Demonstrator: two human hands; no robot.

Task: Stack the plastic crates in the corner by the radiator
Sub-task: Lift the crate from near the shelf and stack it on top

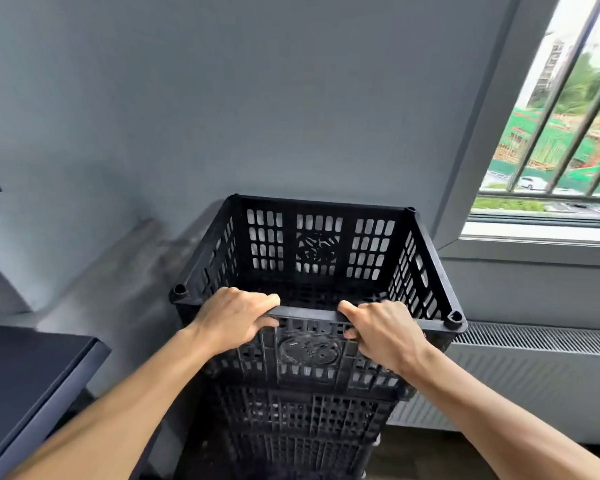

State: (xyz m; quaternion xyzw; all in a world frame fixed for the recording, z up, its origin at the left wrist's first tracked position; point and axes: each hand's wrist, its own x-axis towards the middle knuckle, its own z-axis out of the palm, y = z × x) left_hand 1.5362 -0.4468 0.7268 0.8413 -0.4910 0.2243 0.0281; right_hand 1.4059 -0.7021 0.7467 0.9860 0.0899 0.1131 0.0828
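A black slotted plastic crate [317, 251] sits on top of a stack of other black crates [298, 424] in the corner of a grey wall. Its inside looks empty. My left hand [234, 318] grips the near rim on the left, thumb over the top edge and fingers curled on the outer wall. My right hand [383, 332] holds the same rim to the right in the same way. Both forearms reach in from the bottom of the view. The lower crates are partly hidden by the top one and by my arms.
A white radiator [534, 375] runs along the wall to the right of the stack, under a barred window [561, 126] and its sill. A dark table edge [39, 372] stands at the lower left. Dark wooden floor shows beside the stack's base.
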